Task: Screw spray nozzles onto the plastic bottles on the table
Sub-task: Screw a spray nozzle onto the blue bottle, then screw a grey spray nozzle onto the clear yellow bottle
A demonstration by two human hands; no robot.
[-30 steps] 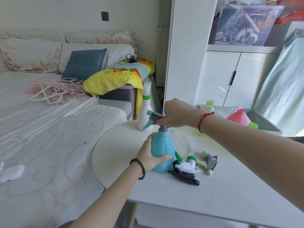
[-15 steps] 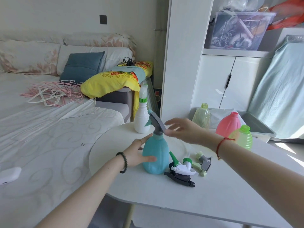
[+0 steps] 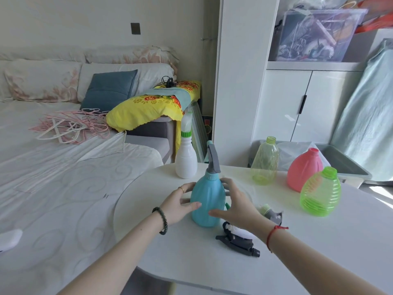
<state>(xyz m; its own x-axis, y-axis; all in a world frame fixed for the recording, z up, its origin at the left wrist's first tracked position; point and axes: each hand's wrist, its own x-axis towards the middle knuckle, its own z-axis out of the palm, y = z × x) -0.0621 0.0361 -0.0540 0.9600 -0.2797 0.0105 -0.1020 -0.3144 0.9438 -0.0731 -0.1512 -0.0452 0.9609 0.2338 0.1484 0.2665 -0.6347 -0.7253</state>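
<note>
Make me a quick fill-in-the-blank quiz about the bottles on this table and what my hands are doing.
1. Both hands, left hand and right hand, are on the ____ bottle.
2. The white bottle has a nozzle with a ____ collar.
3. The pink bottle has no ____ on its neck.

Answers: blue; green; nozzle

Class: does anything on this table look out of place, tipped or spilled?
Nothing spilled. All five bottles stand upright; only the loose spray nozzles lie on their sides beside the blue bottle, as unfitted parts would.
</note>
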